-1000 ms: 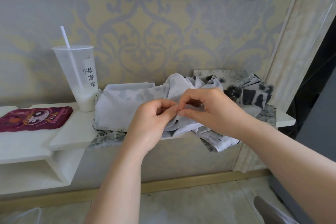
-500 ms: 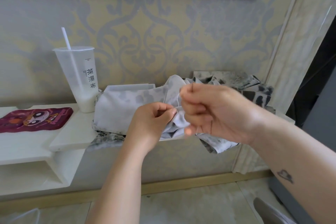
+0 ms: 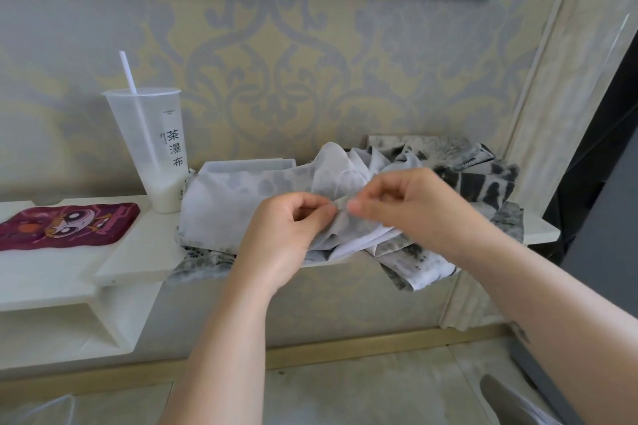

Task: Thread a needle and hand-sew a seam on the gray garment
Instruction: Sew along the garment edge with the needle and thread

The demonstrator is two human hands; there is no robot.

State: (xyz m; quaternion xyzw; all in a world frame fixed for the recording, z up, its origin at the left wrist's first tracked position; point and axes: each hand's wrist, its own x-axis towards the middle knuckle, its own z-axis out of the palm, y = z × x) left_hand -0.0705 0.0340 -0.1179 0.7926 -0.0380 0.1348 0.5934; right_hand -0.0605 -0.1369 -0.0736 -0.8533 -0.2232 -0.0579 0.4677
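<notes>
The gray garment point(image 3: 241, 197) is pale with darker blotches, crumpled toward the right end of the white shelf point(image 3: 138, 252) and spilling over its front edge. Left hand point(image 3: 286, 238) pinches a raised fold, and right hand point(image 3: 414, 210) pinches it just beside. Can't make out a needle.

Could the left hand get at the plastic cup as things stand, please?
Probably yes: nothing stands between the left hand and the cup on the shelf, though its fingers pinch the gray garment.
</notes>
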